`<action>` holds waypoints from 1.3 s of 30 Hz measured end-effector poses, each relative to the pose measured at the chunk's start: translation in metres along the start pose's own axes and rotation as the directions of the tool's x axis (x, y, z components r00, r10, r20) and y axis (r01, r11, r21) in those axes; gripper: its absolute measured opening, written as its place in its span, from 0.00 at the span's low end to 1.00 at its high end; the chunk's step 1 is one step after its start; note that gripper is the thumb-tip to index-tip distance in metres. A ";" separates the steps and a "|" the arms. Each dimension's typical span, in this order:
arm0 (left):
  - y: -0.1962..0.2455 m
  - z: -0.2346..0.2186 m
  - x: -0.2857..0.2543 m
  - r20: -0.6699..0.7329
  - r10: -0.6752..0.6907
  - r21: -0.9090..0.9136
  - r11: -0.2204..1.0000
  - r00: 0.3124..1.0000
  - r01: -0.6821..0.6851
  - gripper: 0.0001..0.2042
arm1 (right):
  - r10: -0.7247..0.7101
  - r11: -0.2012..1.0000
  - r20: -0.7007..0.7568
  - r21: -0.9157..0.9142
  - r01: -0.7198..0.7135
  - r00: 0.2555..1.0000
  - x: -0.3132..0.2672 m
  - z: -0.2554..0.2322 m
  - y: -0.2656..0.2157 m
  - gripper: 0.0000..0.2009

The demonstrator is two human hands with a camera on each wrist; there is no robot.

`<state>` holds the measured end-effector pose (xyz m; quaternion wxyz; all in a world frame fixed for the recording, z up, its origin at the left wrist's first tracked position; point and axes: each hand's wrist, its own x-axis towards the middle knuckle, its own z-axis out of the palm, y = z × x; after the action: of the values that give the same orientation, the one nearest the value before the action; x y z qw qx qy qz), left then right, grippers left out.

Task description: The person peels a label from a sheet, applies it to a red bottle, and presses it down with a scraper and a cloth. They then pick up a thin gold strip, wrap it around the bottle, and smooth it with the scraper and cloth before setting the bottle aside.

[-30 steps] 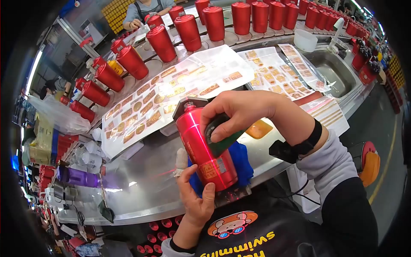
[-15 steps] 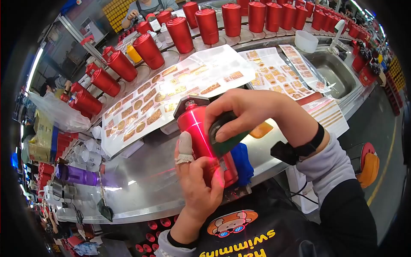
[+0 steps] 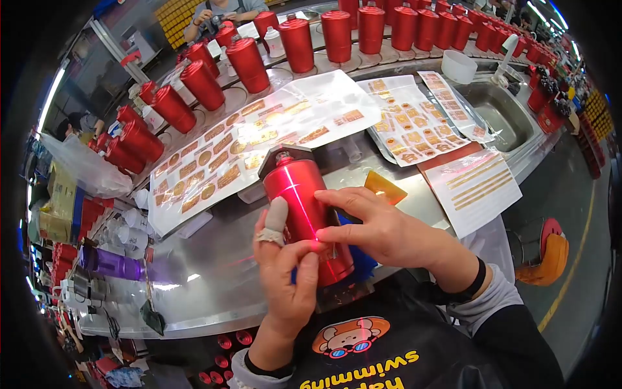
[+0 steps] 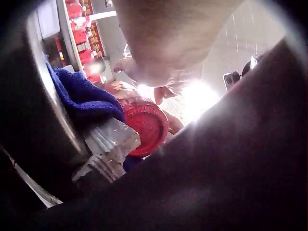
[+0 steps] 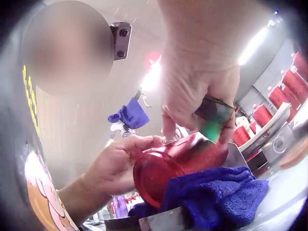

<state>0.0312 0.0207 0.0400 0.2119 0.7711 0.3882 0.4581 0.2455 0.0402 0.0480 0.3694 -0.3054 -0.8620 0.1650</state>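
Note:
A glossy red bottle lies tilted on a blue cloth, its neck at a dark angular holder. A bright red light line runs down its side. My left hand, one finger wrapped in white, holds the bottle's left side with finger and thumb bent over the front. From the right, my right hand brings its fingertips onto the bottle, close to the left fingertips. In the right wrist view it grips a dark green scraper, which the hand hides in the head view. The round base faces the left wrist camera.
Sheets of gold decals lie behind the bottle, with more beside the sink. An amber scraper rests on the metal table. Red bottles line the conveyor beyond, where another person sits. A purple bottle lies left.
My right hand has turned and lowered, taking the green scraper out of the head view. My left hand has moved up over the bottle's front. Bottles on the conveyor have shifted right.

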 end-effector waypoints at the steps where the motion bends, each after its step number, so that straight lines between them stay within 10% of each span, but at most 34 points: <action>1: -0.004 -0.002 -0.005 -0.034 -0.066 -0.059 0.996 0.997 0.064 0.06 | -0.011 1.000 0.000 0.000 0.011 1.000 0.000 0.001 0.000 0.19; 8: -0.027 0.005 -0.031 -0.111 -0.290 -0.379 0.896 0.950 0.230 0.09 | 0.010 0.996 -0.064 -0.090 -0.015 0.998 -0.001 -0.005 0.000 0.07; 18: -0.031 0.017 -0.041 -0.090 -0.441 -0.610 0.733 0.893 0.301 0.13 | 0.461 0.869 -0.059 0.233 -0.437 0.885 -0.008 0.018 -0.015 0.13; 27: -0.026 0.024 -0.023 -0.063 -0.301 -0.481 0.844 0.951 0.235 0.36 | 0.514 0.792 -0.019 0.393 -0.467 0.857 0.001 0.009 -0.029 0.08; 39: -0.028 0.019 -0.023 0.024 -0.299 -0.543 0.797 0.954 0.263 0.34 | 0.517 0.807 -0.055 0.363 -0.465 0.854 -0.008 0.019 -0.019 0.08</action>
<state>0.0299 0.0203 -0.0013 0.4737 0.5988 0.3598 0.5362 0.2277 0.0193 0.0405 0.4249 -0.4619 -0.6815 0.3763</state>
